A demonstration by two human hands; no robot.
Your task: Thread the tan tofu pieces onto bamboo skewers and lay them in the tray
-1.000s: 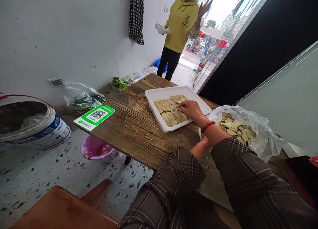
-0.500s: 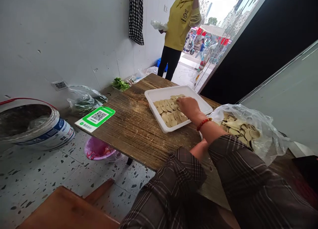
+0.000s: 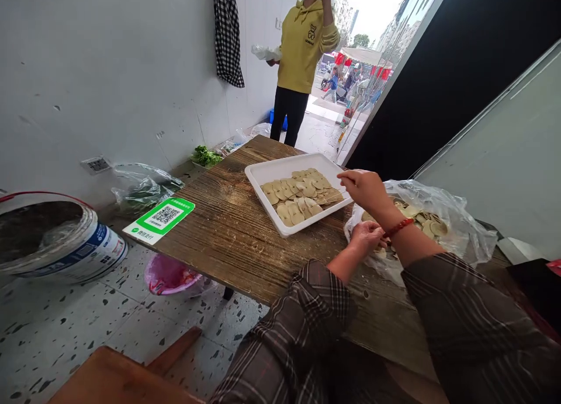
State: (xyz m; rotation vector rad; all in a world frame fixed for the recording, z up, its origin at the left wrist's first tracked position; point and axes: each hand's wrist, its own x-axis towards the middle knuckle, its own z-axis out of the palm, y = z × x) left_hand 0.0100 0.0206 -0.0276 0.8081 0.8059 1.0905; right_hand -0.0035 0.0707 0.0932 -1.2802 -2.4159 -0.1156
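My right hand (image 3: 367, 192), with a red bead bracelet at the wrist, is raised over the right edge of a white plastic tray (image 3: 258, 171). Its fingertips are pinched together; what they hold, if anything, is too small to make out. Thin pale round slices (image 3: 302, 187) lie overlapping in rows in the tray, with fine stick-like lines at their right end. Lower down, my left hand (image 3: 366, 238) is closed at the near side of a clear plastic bag (image 3: 464, 217) of loose slices (image 3: 427, 223). Its fingertips are partly hidden by my right wrist.
The wooden table (image 3: 228, 234) carries a green QR code card (image 3: 160, 220) at its left corner. A white bucket (image 3: 94, 246), a purple basin (image 3: 173, 275) and a wooden stool (image 3: 114, 380) stand around it. Beyond the table stands a person in a yellow hoodie (image 3: 302, 47).
My right hand has drawn back from the slices in the tray to its right edge. My left hand, hidden behind my right forearm before, now shows by the bag. The view has shifted slightly.
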